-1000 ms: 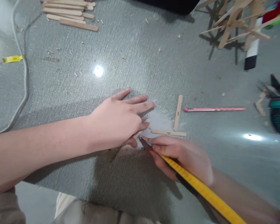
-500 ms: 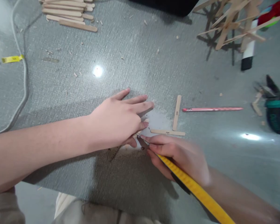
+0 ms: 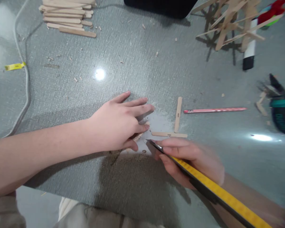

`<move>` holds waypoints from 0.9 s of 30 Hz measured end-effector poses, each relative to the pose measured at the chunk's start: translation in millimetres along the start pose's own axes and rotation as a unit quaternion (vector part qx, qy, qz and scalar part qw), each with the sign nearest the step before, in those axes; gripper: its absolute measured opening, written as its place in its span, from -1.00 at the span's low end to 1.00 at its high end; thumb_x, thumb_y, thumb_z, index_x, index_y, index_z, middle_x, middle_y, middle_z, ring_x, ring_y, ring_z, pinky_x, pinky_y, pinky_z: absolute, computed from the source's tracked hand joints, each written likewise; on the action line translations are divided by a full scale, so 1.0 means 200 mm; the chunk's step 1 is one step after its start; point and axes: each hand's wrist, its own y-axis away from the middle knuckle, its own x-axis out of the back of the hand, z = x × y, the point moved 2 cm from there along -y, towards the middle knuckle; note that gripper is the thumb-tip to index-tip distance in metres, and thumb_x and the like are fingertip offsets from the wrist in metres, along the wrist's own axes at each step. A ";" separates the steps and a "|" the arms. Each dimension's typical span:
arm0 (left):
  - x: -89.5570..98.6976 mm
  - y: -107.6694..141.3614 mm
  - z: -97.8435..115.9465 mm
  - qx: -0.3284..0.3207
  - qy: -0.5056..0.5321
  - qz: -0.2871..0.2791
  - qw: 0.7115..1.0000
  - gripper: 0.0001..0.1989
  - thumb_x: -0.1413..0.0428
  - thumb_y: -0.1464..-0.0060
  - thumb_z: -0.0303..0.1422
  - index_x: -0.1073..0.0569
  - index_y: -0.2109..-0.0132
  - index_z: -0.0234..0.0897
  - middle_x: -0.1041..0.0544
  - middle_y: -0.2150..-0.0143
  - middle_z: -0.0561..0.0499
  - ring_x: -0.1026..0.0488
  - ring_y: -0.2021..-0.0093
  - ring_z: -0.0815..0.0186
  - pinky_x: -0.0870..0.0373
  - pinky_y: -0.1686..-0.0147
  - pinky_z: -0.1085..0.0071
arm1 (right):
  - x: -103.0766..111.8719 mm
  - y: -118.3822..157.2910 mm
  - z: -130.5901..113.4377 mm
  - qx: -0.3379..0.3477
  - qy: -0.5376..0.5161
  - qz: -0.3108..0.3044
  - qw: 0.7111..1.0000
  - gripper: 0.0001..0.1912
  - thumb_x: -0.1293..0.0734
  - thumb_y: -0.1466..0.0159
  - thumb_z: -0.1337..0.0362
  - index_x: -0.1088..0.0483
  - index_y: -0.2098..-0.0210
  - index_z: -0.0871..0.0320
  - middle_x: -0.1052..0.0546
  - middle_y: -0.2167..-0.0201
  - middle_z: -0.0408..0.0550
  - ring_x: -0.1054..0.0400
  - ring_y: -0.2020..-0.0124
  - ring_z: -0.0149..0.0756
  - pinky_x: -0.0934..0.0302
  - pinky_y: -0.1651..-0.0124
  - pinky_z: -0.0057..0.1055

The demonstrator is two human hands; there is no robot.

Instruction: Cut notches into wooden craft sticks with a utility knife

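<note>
My left hand (image 3: 120, 123) lies palm down on the table with its fingers spread, pressing on a mostly hidden wooden craft stick (image 3: 139, 136); a bit of pale wood shows between thumb and forefinger. My right hand (image 3: 192, 158) is closed around a yellow and black utility knife (image 3: 211, 183). Its blade points up and left, a short gap from the left thumb. Just right of the left fingers, two craft sticks with small notches lie almost in an L: one lengthwise (image 3: 178, 114), one crosswise (image 3: 169, 134).
A pink pencil (image 3: 215, 110) lies to the right, with teal-handled pliers (image 3: 283, 110) beyond. A craft-stick structure (image 3: 230, 25) and a white marker (image 3: 250, 47) sit at upper right. Stacked sticks (image 3: 64, 19) are at upper left, near a cable (image 3: 27, 85). A black object (image 3: 161, 6) stands at the top.
My right hand has drawn the knife back, right and slightly down, so the blade has left the spot by my left thumb. My left hand stays in place on the stick.
</note>
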 end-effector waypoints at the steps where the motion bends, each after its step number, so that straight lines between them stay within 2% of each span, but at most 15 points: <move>1: 0.00 0.00 0.00 -0.005 0.007 0.011 1.000 -0.51 -0.37 0.06 -0.05 -0.59 0.00 -0.12 -0.34 -0.33 -0.14 -0.25 -0.35 -0.07 -0.10 -0.34 -0.17 | 0.01 0.00 -0.01 0.053 0.023 0.030 0.998 -0.62 -0.39 -0.16 0.45 -0.37 0.11 -0.11 -0.64 0.34 -0.13 -0.58 0.37 -0.20 -0.45 0.43 -0.34; 3: 0.00 0.01 -0.01 -0.015 0.020 0.029 0.999 -0.55 -0.35 0.04 -0.04 -0.60 0.03 -0.12 -0.39 -0.29 -0.11 -0.28 -0.33 -0.03 -0.11 -0.35 -0.14 | 0.01 -0.01 -0.03 0.117 0.050 0.057 0.990 -0.56 -0.37 -0.13 0.48 -0.36 0.06 -0.07 -0.65 0.35 -0.10 -0.59 0.38 -0.19 -0.48 0.44 -0.34; 4: 0.00 0.01 -0.02 -0.020 0.025 0.036 0.999 -0.57 -0.34 0.02 -0.03 -0.60 0.05 -0.13 -0.42 -0.27 -0.09 -0.30 -0.32 -0.01 -0.12 -0.35 -0.11 | 0.02 -0.01 -0.03 0.123 0.053 0.063 0.989 -0.57 -0.37 -0.13 0.49 -0.36 0.06 -0.04 -0.64 0.37 -0.10 -0.59 0.39 -0.20 -0.48 0.44 -0.34; 9: 0.00 0.01 -0.03 -0.050 0.043 0.052 0.996 -0.66 -0.21 -0.14 -0.03 -0.57 0.14 -0.19 -0.52 -0.14 -0.01 -0.35 -0.29 0.09 -0.15 -0.36 0.08 | 0.03 -0.01 -0.01 0.112 0.057 0.096 0.987 -0.61 -0.37 -0.13 0.46 -0.37 0.09 -0.03 -0.64 0.39 -0.14 -0.59 0.39 -0.21 -0.49 0.44 -0.34; 12: 0.00 0.01 -0.04 -0.073 0.058 0.048 0.995 -0.69 -0.16 -0.20 -0.08 -0.53 0.09 -0.22 -0.54 -0.11 -0.03 -0.34 -0.29 0.12 -0.15 -0.34 0.13 | 0.03 -0.01 0.00 0.112 0.045 0.101 0.988 -0.62 -0.35 -0.17 0.44 -0.35 0.07 -0.04 -0.64 0.39 -0.13 -0.59 0.39 -0.20 -0.50 0.41 -0.31; 15: 0.01 0.00 -0.06 -0.094 0.081 0.027 0.992 -0.78 -0.12 -0.24 -0.24 -0.51 0.03 -0.22 -0.53 -0.11 -0.05 -0.34 -0.29 0.15 -0.12 -0.33 0.14 | 0.03 -0.01 0.00 0.116 0.043 0.102 0.987 -0.62 -0.35 -0.17 0.44 -0.34 0.06 -0.05 -0.61 0.47 -0.16 -0.59 0.38 -0.19 -0.50 0.40 -0.31; 18: 0.02 0.00 -0.07 -0.103 0.086 0.021 0.991 -0.84 -0.07 -0.27 -0.32 -0.52 0.11 -0.21 -0.54 -0.06 -0.04 -0.37 -0.26 0.19 -0.11 -0.33 0.16 | 0.02 0.00 0.01 0.105 0.035 0.112 0.988 -0.65 -0.36 -0.18 0.43 -0.34 0.09 -0.05 -0.58 0.51 -0.18 -0.59 0.35 -0.19 -0.49 0.39 -0.31; 22: 0.03 -0.01 -0.08 -0.101 0.045 0.036 0.993 -0.80 0.01 -0.31 -0.36 -0.52 0.07 -0.18 -0.55 -0.05 -0.03 -0.38 -0.24 0.19 -0.11 -0.32 0.13 | 0.01 0.03 0.05 0.076 0.015 0.117 0.990 -0.68 -0.35 -0.20 0.41 -0.36 0.09 -0.07 -0.59 0.44 -0.15 -0.59 0.31 -0.16 -0.48 0.38 -0.27; 25: 0.03 -0.01 -0.08 -0.129 0.034 0.024 0.991 -0.77 0.03 -0.32 -0.39 -0.51 0.03 -0.16 -0.50 -0.15 -0.03 -0.32 -0.29 0.18 -0.06 -0.35 0.08 | 0.02 0.04 0.07 0.071 0.002 0.120 0.990 -0.65 -0.37 -0.19 0.42 -0.36 0.06 -0.04 -0.61 0.37 -0.11 -0.59 0.29 -0.14 -0.46 0.42 -0.29; 27: 0.03 -0.01 -0.08 -0.137 0.034 0.016 0.990 -0.77 0.04 -0.32 -0.41 -0.51 0.08 -0.19 -0.51 -0.13 -0.04 -0.32 -0.29 0.19 -0.04 -0.37 0.09 | 0.03 0.04 0.07 0.071 -0.007 0.120 0.990 -0.62 -0.37 -0.19 0.42 -0.36 0.03 -0.04 -0.62 0.35 -0.11 -0.58 0.29 -0.15 -0.46 0.42 -0.29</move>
